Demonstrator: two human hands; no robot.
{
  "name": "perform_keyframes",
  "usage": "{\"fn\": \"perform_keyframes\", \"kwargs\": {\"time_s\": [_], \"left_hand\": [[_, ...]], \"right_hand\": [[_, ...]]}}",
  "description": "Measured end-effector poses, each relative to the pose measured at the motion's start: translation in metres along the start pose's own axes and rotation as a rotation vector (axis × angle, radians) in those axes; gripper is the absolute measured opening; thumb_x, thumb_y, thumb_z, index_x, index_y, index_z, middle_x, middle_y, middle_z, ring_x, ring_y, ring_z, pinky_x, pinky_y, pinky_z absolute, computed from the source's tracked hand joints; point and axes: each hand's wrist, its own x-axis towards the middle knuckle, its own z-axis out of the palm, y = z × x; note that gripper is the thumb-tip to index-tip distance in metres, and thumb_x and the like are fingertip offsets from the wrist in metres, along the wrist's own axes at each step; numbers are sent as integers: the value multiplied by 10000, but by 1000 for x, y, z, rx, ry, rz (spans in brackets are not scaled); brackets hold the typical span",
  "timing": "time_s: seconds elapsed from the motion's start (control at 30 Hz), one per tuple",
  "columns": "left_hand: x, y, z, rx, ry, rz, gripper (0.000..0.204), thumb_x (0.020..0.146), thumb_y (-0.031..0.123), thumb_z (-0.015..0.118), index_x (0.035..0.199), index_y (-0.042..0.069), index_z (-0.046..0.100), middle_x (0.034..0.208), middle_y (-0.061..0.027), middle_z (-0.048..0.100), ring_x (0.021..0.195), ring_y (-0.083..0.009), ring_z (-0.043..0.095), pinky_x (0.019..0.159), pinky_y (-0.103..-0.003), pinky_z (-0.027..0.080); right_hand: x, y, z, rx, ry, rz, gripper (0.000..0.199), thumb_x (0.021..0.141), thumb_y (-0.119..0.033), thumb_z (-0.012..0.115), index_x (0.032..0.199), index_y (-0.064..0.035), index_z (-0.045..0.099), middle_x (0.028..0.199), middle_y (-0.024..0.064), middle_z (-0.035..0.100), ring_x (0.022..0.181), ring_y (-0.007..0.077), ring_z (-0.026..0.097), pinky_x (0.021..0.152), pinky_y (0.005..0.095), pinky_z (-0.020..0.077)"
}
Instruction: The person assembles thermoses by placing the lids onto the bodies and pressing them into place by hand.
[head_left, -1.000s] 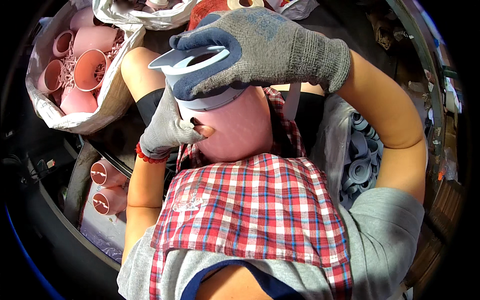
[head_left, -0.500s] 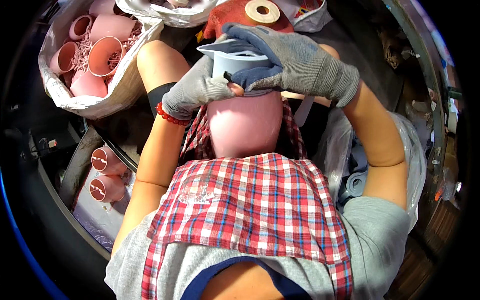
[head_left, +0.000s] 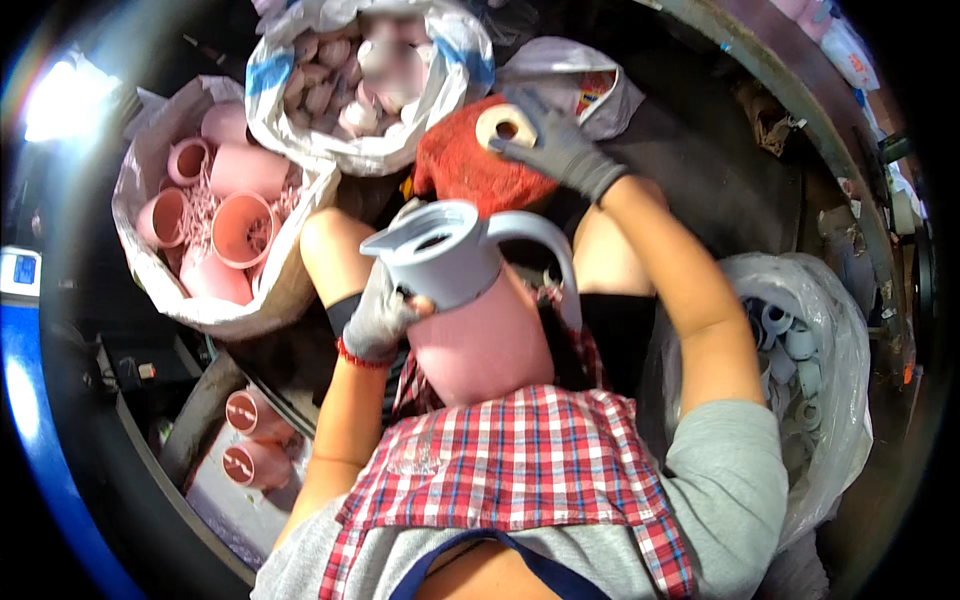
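A pink jug body [head_left: 482,345] with a grey lid and handle [head_left: 455,257] rests upright on my lap. My left hand [head_left: 378,318], in a grey glove, grips its side just under the lid. Arm stretched forward, my right hand [head_left: 556,148], also gloved, rests its fingers on a roll of tape [head_left: 504,126] that lies on a red cloth [head_left: 470,168]. Whether the roll is gripped or only touched is unclear.
A white sack of pink jug bodies [head_left: 222,215] stands at the left, another sack of small pink parts [head_left: 368,80] behind it. A clear bag of grey parts [head_left: 800,360] sits at my right. Two pink jugs [head_left: 252,440] lie at lower left.
My right hand has left the grey lid and reached forward to the tape roll on the red cloth. The left hand still holds the jug.
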Motion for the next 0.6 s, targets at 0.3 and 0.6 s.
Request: {"fn": "perform_keyframes", "kwargs": {"time_s": [0.3,0.6], "left_hand": [[-13,-11,-25,-15,55,17,1078,604,521,832,1388,-19,325,1329,-112,472,1185,-206,484,990,-355,398],[-43,-22,-49,-306,124,-71,923,622,446,847,1312,-6,432,1224,-98,546,1095,-231,547,934,-385,459]], "right_hand": [[5,24,43,-476,-203,-32,1005,678,-727,578,1462,-190,249,1480,179,258,1333,425,264,1014,632,242],[-16,1,-8,-148,113,146,764,737,-542,704,1344,-148,462,1311,139,488,1146,329,520,956,419,430]]}}
